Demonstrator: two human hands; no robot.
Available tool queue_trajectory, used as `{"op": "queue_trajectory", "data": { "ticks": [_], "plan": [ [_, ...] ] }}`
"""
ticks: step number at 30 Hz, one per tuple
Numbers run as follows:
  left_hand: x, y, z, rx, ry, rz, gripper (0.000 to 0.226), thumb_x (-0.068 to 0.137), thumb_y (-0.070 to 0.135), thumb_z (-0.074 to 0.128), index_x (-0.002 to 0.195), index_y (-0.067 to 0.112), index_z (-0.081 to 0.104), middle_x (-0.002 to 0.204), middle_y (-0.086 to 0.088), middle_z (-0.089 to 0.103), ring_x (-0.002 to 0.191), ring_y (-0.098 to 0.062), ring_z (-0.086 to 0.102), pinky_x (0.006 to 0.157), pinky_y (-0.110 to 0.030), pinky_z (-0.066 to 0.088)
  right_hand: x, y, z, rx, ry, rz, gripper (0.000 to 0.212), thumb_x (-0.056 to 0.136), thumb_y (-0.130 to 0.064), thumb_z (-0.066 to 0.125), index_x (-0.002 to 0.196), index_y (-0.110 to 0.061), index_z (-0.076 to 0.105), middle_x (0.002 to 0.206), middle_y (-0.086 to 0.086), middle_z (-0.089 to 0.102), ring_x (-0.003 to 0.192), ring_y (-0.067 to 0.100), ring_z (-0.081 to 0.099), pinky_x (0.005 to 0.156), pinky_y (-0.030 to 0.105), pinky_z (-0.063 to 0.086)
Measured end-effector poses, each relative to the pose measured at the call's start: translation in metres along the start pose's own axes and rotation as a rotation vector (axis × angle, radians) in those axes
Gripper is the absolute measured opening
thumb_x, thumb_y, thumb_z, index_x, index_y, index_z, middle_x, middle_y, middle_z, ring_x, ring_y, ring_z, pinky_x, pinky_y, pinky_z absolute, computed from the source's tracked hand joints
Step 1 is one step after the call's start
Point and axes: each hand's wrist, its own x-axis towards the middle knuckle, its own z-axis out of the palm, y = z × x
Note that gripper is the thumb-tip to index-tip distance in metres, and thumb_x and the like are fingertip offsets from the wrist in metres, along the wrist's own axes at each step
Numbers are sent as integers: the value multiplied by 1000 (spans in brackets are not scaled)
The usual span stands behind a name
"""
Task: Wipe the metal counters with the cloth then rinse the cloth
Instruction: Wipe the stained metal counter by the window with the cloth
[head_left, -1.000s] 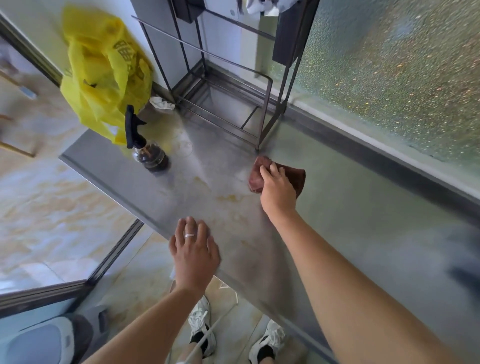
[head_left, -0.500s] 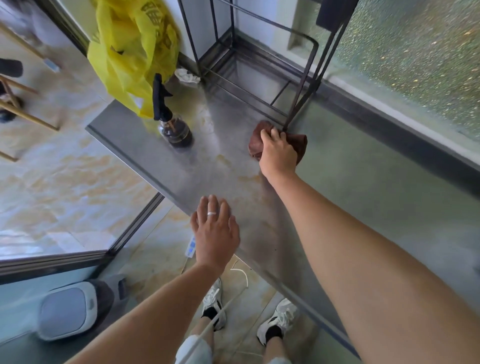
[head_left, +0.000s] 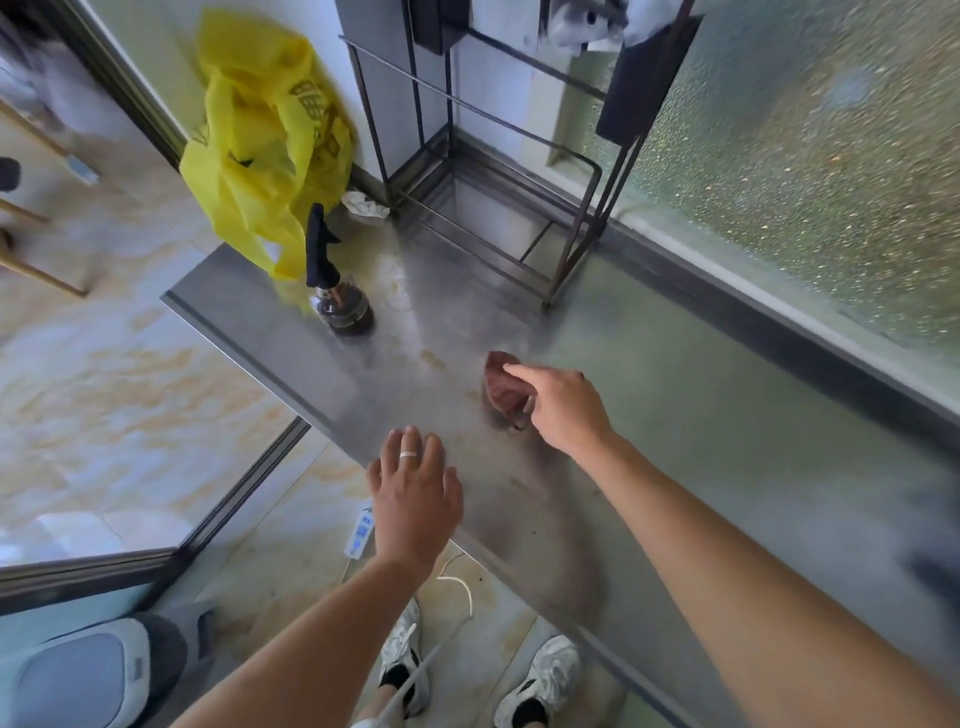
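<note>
Steel table (head_left: 701, 415) shows yellowish smears near the spray bottle (head_left: 340, 306), so with your right hand (head_left: 563, 408) pinching the bunched cloth (head_left: 503, 387) mid-table, flatten it out for those, left hand (head_left: 415, 499) staying spread flat at the edge.

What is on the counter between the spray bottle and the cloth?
Only bare counter with yellowish stains lies between spray bottle and cloth, seen in the head view.

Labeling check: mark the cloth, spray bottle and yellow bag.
cloth (head_left: 503, 387), head view, on its exposed reddish fold left of the right hand.
spray bottle (head_left: 347, 307), head view, on its dark round body.
yellow bag (head_left: 260, 156), head view, on its crumpled middle.
</note>
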Motion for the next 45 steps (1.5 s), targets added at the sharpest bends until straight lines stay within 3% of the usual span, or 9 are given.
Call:
{"op": "queue_trajectory", "data": {
  "ticks": [3,6,9,13,19,28,33,39,45],
  "plan": [
    [0,-4,0,-11,11,14,31,90,35,54,116,20,58,133,-2,52,133,-29,40,100,-46,39,30,14,-11,31,239,104,63,82,4,57,137,-25,61,143,-2,59,113,34,63,91,42,51],
    [3,-9,0,-26,35,17,28,90,35,54,114,20,59,131,-1,54,132,-27,41,99,-44,39,51,-3,8,15,188,186,60,82,3,60,137,-22,60,147,3,54,118,36,60,91,43,49],
    [4,-13,0,-22,38,42,27,91,34,53,113,21,59,130,0,54,130,-26,42,98,-43,39,39,-24,27,-8,199,91,55,77,3,63,127,-20,68,139,4,61,112,32,65,80,40,53],
    [2,-16,-3,-26,22,70,31,89,30,49,116,19,59,132,-4,54,129,-29,43,98,-44,40,-14,-27,33,7,58,-124,62,78,7,55,127,-28,68,142,-8,59,132,17,55,90,36,53],
    [5,-3,-19,-33,-25,43,30,87,25,44,110,13,58,125,-9,50,119,-32,48,95,-44,43,-81,-2,12,-84,-141,-162,71,82,8,50,137,-36,60,152,-15,47,142,9,42,95,39,53],
    [-5,10,-26,-65,-38,188,34,90,27,33,107,9,57,116,-11,53,106,-32,50,86,-44,45,-146,15,23,-99,77,591,63,91,-14,56,152,-22,41,157,8,39,136,33,48,89,44,53],
    [-7,-6,-19,-68,-50,227,19,89,19,49,103,9,55,110,-9,50,101,-32,49,83,-43,45,-147,-34,42,-82,73,895,66,94,-17,52,156,-12,28,157,19,33,136,39,44,88,44,53],
    [6,-21,-23,-118,2,249,24,89,21,39,102,7,54,109,-12,51,98,-33,47,81,-43,42,-105,-94,65,20,30,1097,61,103,-13,39,158,-6,12,161,25,21,139,47,34,92,44,52],
    [26,-39,-30,-205,19,190,17,85,14,45,99,7,52,105,-13,49,96,-33,45,83,-44,41,-58,-143,77,78,25,1038,56,104,-5,28,156,2,8,159,34,18,139,55,30,109,54,40]
  ]
}}
